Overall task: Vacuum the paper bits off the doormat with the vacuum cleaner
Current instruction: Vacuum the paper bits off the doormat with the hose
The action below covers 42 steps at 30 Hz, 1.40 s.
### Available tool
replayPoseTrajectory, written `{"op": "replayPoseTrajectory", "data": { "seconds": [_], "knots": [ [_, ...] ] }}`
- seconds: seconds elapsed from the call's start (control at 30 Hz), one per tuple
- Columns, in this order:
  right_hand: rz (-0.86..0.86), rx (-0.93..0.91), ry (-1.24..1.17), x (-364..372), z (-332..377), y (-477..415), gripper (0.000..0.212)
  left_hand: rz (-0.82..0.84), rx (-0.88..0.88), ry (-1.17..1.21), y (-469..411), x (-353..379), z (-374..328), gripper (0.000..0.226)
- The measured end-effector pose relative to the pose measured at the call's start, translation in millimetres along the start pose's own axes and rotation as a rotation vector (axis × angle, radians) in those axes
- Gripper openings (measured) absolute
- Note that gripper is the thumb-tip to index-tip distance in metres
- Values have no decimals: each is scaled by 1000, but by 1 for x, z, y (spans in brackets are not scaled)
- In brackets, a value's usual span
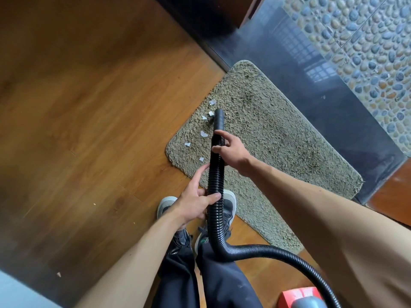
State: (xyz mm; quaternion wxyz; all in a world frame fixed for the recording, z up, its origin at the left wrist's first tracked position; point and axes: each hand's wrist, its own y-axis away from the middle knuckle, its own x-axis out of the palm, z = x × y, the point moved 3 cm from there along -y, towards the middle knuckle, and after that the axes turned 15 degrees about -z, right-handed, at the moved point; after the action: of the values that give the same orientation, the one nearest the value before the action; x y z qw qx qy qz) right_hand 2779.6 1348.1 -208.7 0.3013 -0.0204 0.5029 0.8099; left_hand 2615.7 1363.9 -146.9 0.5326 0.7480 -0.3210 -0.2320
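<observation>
A shaggy beige doormat (273, 134) lies slanted on the wood floor. Several white paper bits (204, 134) are scattered along its left edge. A black ribbed vacuum hose (216, 174) rises from the lower right, and its smooth nozzle tip (218, 117) points down at the mat beside the bits. My right hand (231, 152) grips the hose just behind the nozzle, index finger stretched along it. My left hand (195, 201) holds the hose lower down, thumb across it and index finger extended.
The red and grey vacuum body (302, 297) sits at the bottom right. My two sneakers (226, 210) stand at the mat's near edge. A dark stone threshold (333, 103) and pebble flooring (367, 41) lie beyond the mat. Wood floor (89, 107) spreads to the left.
</observation>
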Motion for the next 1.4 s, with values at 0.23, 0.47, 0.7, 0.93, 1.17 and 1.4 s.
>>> {"op": "replayPoseTrajectory", "data": {
  "seconds": [0.23,0.47,0.7,0.93,1.17,1.4],
  "knots": [
    [17,-51,80,11,19,-10,63,-16,-16,44,-7,-10,-6,83],
    [20,-100,136,10,29,-17,65,-15,-3,50,-14,-8,-13,80],
    [-12,-40,76,-9,17,-11,61,27,-9,8,-12,2,-16,82],
    [1,1,66,1,3,-1,61,38,-16,-9,0,-4,-4,82],
    [18,-39,122,27,4,10,64,7,-38,43,10,-21,10,80],
    [21,-70,134,28,13,1,64,-11,-41,49,4,-21,4,79]
  ]
}}
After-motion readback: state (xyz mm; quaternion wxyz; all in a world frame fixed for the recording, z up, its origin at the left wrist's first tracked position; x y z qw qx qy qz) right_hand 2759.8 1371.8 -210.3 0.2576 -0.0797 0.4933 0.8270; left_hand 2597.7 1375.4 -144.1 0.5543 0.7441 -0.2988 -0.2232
